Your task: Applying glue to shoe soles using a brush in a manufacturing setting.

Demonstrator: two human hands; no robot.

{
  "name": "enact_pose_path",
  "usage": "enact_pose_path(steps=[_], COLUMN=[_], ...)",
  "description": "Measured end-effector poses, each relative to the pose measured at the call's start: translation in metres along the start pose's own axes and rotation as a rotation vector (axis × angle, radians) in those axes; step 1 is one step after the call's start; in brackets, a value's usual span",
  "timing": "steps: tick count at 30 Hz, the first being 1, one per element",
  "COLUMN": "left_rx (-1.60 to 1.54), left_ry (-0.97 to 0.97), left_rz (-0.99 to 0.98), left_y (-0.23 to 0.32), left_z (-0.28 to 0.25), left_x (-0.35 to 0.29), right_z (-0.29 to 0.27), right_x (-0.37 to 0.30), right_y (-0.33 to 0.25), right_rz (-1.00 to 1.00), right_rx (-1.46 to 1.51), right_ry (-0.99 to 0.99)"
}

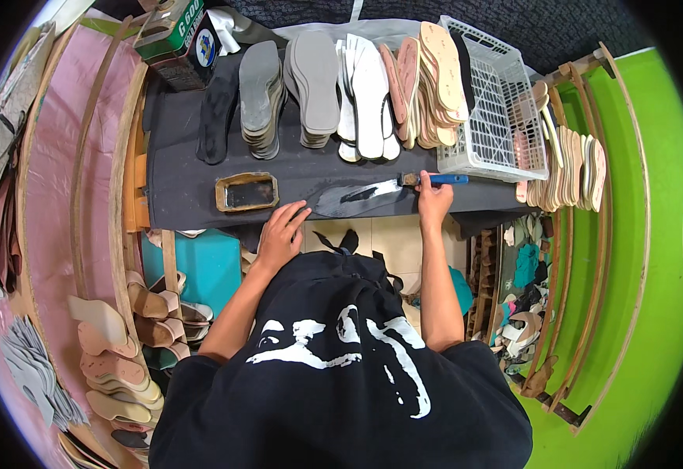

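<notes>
Lying flat on the black-covered surface (177, 144) is a dark sole (357, 205) with a white streak on it, so call that the middle of the clock. Right hand (434, 202) is wrapped round a blue-handled brush (452, 179) at nearly 3 o'clock, bristle end right at the streak. Left hand (281, 232) is well apart from it, bare and open with the fingers loosely spread, over by 8 at the near edge; honestly can't tell if a fingertip touches the sole. Small tan-rimmed tray (221, 195) with dark stuff inside is at 9. Stacks run along the back: grey soles (319, 86) around 11, white soles (369, 98) at 12, beige soles (440, 66) roughly 1. White plastic crate (501, 117) sits at 2, and a green-and-black can (175, 51) is way out at 10.
</notes>
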State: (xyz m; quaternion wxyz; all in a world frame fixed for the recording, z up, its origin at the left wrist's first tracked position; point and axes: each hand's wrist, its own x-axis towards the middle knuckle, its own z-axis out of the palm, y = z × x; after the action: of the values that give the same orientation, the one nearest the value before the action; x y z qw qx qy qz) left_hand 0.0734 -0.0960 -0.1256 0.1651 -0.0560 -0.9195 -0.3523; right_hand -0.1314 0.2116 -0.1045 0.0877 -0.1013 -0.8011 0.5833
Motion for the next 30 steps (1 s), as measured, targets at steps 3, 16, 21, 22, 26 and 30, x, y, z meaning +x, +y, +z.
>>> enact_pose_path(steps=[3,16,21,22,26,30], left_rx=[-0.001,0.022,0.008,0.010,0.014,0.012], left_ry=[0.018,0.048,0.063,0.071,0.087,0.083], left_rz=[0.001,-0.008,-0.010,-0.020,-0.026,-0.031], left_y=[-0.003,-0.003,-0.002,-0.002,-0.002,0.000], left_z=[0.001,0.006,0.009,0.009,0.011,0.007], left_x=[-0.001,-0.001,-0.001,-0.002,-0.002,-0.002], right_z=[0.016,-0.010,0.018,0.033,0.071,0.057], right_x=[-0.026,-0.002,-0.023,-0.038,-0.080,-0.062], right_y=[-0.005,-0.001,0.004,-0.004,-0.014,-0.020], right_rz=[0.025,0.033,0.013,0.017,0.052,0.040], right_rx=[-0.004,0.064,0.090,0.155,0.138,0.236], right_ry=[-0.074,-0.017,-0.093,-0.156,-0.309,-0.194])
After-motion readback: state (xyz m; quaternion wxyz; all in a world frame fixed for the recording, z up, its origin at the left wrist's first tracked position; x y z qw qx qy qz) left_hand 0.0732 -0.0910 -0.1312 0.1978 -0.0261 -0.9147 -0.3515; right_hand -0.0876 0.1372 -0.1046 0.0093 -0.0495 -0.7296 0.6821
